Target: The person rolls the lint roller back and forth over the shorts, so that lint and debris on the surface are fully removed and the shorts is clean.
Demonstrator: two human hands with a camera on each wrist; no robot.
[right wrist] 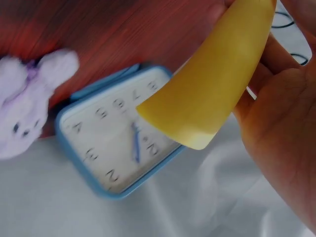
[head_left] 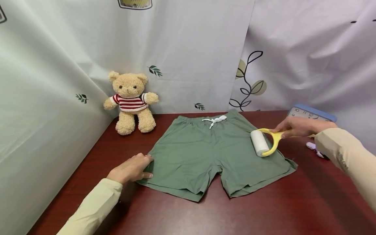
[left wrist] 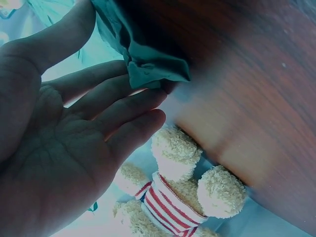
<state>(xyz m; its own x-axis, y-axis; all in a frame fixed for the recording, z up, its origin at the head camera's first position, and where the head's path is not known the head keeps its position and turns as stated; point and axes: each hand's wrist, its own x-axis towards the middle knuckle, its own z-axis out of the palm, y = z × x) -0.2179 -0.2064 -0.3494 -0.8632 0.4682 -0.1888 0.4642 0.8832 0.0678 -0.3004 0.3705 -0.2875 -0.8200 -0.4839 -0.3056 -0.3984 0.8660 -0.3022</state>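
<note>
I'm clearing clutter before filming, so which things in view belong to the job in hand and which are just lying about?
In use:
Yellow-handled white cylindrical roller, gripped by the right hand
Green fabric shorts, spread out, left hand at one edge

Just lying about:
Tan fluffy plush bear
Blue-framed rectangular clock
Lilac plush toy

We see matt, lightly creased cloth on the shorts (head_left: 188, 150), with a soft-looking white drawstring (head_left: 215, 120). The roller (head_left: 259, 143) at their 3 o'clock: smooth yellow plastic handle (head_left: 275, 143), matt, papery white drum. Table (head_left: 220, 215) looks like wood grain, pretty glossy down at 6. Teddy bear (head_left: 133, 114) at 10 is rough, curly plush in a knit-looking jumper (head_left: 129, 103). Clock (head_left: 309, 113) at 2? Smooth plastic, we reckon. Sheet (head_left: 191, 49) at 12: creased cloth, slight sheen.
</note>
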